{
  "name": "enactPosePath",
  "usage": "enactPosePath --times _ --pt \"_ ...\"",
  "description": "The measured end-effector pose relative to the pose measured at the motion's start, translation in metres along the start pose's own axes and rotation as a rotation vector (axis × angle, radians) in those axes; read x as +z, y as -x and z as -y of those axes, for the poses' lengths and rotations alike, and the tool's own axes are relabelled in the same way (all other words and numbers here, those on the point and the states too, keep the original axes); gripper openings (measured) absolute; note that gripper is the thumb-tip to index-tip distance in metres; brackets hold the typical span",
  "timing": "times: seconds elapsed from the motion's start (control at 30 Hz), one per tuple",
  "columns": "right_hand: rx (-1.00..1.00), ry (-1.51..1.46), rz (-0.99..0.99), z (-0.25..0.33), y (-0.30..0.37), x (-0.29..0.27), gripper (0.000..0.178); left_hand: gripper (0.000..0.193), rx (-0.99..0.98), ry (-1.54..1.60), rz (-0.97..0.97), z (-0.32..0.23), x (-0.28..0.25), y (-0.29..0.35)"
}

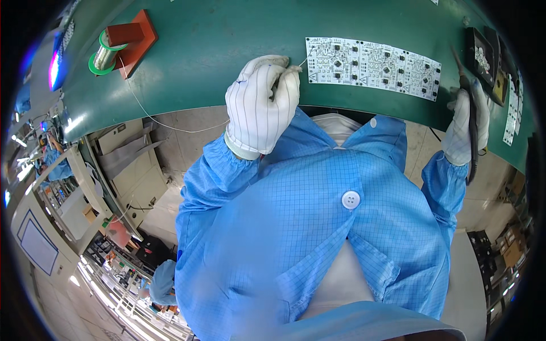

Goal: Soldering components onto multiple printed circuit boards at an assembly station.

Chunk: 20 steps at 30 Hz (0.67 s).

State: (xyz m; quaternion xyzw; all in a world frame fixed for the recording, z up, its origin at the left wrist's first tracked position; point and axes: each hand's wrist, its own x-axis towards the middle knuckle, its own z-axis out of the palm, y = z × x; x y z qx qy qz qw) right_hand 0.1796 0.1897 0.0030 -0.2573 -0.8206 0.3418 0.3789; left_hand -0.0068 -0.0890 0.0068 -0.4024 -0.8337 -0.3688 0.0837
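Observation:
My left hand (263,105), in a white striped glove, is closed in a pinch around thin solder wire. The wire's free end (306,59) sticks out past the fingertips toward a row of three joined white circuit boards (372,66) lying flat on the green bench. From the back of that hand the wire (152,116) runs in a loose curve to a green-rimmed solder spool (104,55). At the far right my right hand (458,129), gloved too, grips a dark soldering iron (473,125). Its thin tip points away from me, to the right of the boards.
The spool hangs on a red-brown stand (142,42) at the back left. A black tray (471,52) of small white parts sits beyond my right hand, with more white boards (509,122) along the right edge. A person in blue (164,284) is at lower left.

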Motion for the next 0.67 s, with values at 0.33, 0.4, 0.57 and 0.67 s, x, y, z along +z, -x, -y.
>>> enactPosePath --times 0.33,0.4,0.57,0.67 --pt "-0.286 0.404 0.212 0.005 -0.006 0.014 0.019 0.031 -0.807 0.575 0.325 -0.024 -0.016 -0.026" --pt "-0.091 0.152 0.120 0.009 -0.005 0.019 0.020 0.035 -0.858 0.712 0.322 -0.017 -0.020 -0.033" --pt "-0.124 0.218 0.170 0.026 -0.008 0.009 0.031 0.027 -0.593 0.389 0.329 -0.015 -0.013 -0.022" --pt "-0.351 0.209 0.063 0.033 -0.008 0.011 0.044 0.019 -0.024 -0.041 0.038 -0.005 0.004 -0.014"
